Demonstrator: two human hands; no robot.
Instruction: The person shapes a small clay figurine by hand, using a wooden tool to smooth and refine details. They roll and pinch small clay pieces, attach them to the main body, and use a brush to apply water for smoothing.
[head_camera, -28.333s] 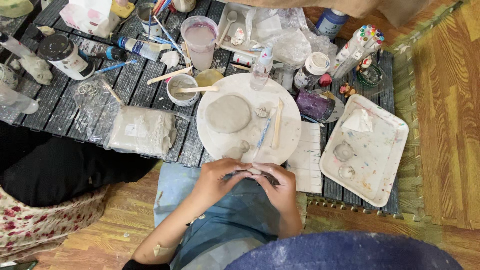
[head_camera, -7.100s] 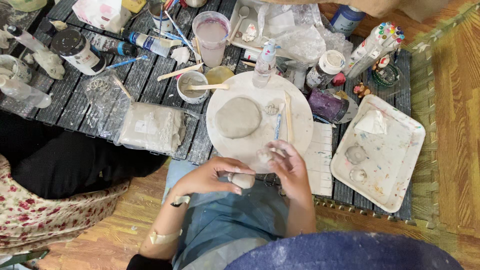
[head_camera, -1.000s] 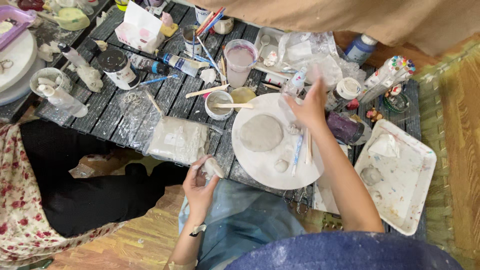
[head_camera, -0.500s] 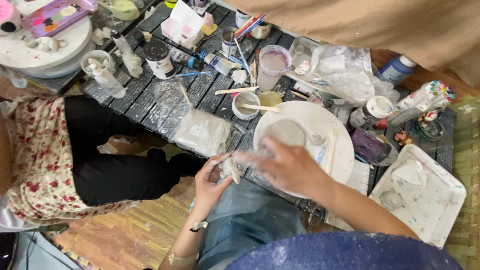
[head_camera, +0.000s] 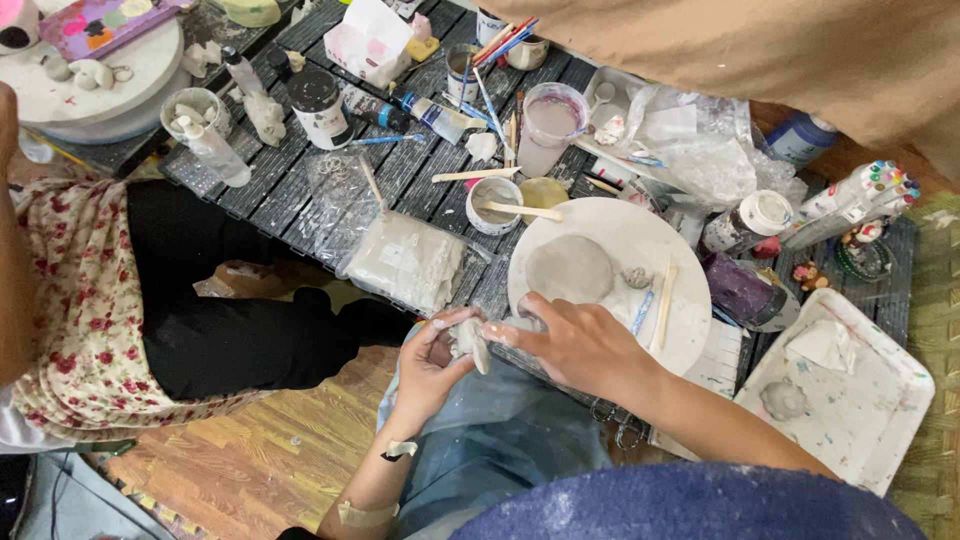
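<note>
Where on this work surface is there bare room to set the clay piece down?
Barest: the white tray between its torn paper and small clay disc. The round white board has a strip by the flat clay slab, though sticks lie on it. Around the murky water cup it is crowded. The left hand and right hand hold the clay piece.

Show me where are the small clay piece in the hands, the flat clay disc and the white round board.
small clay piece (head_camera: 468, 340), head view, its pale middle
flat clay disc (head_camera: 570, 268), head view, its centre
white round board (head_camera: 682, 250), head view, bare right part
</note>
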